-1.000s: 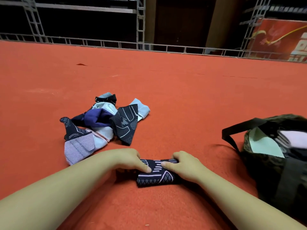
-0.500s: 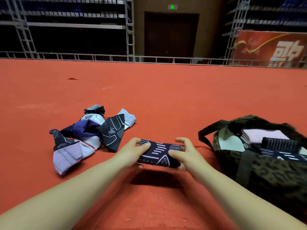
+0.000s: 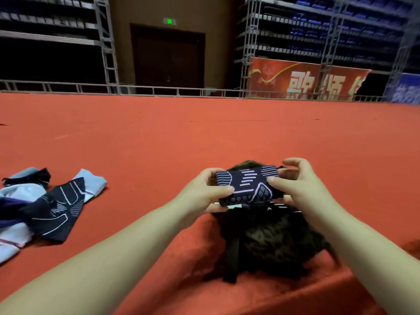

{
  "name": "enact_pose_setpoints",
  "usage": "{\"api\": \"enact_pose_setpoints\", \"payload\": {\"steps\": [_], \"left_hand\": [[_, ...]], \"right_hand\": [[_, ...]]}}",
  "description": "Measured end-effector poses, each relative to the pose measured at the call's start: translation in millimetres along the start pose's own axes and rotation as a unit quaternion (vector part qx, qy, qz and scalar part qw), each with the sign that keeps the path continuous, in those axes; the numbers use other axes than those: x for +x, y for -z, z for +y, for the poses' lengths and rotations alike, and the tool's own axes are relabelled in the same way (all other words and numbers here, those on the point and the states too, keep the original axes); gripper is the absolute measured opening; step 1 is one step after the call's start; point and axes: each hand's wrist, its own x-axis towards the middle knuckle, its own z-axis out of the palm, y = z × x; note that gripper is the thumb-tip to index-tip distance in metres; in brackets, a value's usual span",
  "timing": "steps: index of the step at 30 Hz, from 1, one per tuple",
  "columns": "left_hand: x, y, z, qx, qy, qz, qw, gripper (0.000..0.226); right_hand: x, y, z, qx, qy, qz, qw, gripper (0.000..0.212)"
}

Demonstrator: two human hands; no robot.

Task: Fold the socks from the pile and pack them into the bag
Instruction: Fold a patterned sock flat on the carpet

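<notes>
A folded dark navy sock (image 3: 247, 185) with pale line patterns hangs in the air right above the mouth of the dark camouflage bag (image 3: 266, 239). My left hand (image 3: 202, 192) grips its left end, thumb on top. My right hand (image 3: 293, 185) pinches its right end, with some fingers lifted off. The bag's opening is mostly hidden behind the sock and my hands. The sock pile (image 3: 45, 205), navy, light blue and purple, lies on the red carpet at the far left.
Red carpet (image 3: 204, 133) stretches away to a metal rail (image 3: 159, 89) at its far edge. Scaffolding, a dark door and a red banner (image 3: 306, 80) stand beyond. The bag's dark strap (image 3: 231, 260) hangs down its near side.
Both hands lifted the folded sock off the carpet and carried it right, from in front of me to over the bag. The view turned right, pushing the pile to the left edge.
</notes>
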Motion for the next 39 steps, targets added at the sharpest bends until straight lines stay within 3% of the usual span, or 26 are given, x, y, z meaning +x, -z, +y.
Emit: {"api": "enact_pose_setpoints", "payload": {"steps": [4, 8, 13, 17, 20, 23, 27, 30, 34, 39], "left_hand": [[21.9, -39.0, -3.1, 0.016, 0.003, -0.039, 0.999, 0.033], [55.9, -56.2, -7.0, 0.05, -0.007, 0.029, 0.998, 0.046], [78.2, -57.0, -22.1, 0.172, -0.017, 0.064, 0.983, 0.037], [81.3, -45.9, -32.4, 0.351, -0.012, 0.045, 0.935, 0.024], [81.3, -37.6, -39.1, 0.429, -0.016, 0.023, 0.903, 0.017], [83.1, -36.7, -44.9, 0.446, -0.014, 0.024, 0.894, 0.023], [87.6, -39.9, -41.5, 0.372, 0.016, 0.035, 0.927, 0.014], [83.5, -40.6, -31.5, 0.311, 0.024, 0.027, 0.95, 0.015], [69.9, -26.5, -19.1, 0.311, 0.017, 0.034, 0.95, 0.032], [41.1, 8.3, 0.5, 0.279, 0.01, 0.053, 0.959, 0.029]], "right_hand": [[5.8, 47.9, 4.8, 0.016, -0.021, 0.019, 0.999, 0.048], [24.9, 57.6, 23.2, -0.021, -0.034, 0.059, 0.997, 0.042], [51.5, 51.6, 51.9, -0.168, -0.018, 0.048, 0.984, 0.022], [60.4, 56.5, 56.4, -0.398, 0.062, 0.004, 0.915, 0.005], [63.4, 59.0, 58.0, -0.489, 0.063, -0.039, 0.869, 0.007], [67.7, 57.4, 65.7, -0.476, 0.027, -0.093, 0.874, 0.016], [72.2, 56.9, 63.8, -0.428, 0.019, -0.09, 0.899, 0.014], [70.9, 57.5, 51.4, -0.39, 0.037, -0.063, 0.918, 0.014], [64.8, 38.2, 26.5, -0.385, 0.084, -0.029, 0.919, 0.012], [51.2, -20.2, -2.1, -0.372, 0.13, -0.078, 0.916, 0.012]]}}
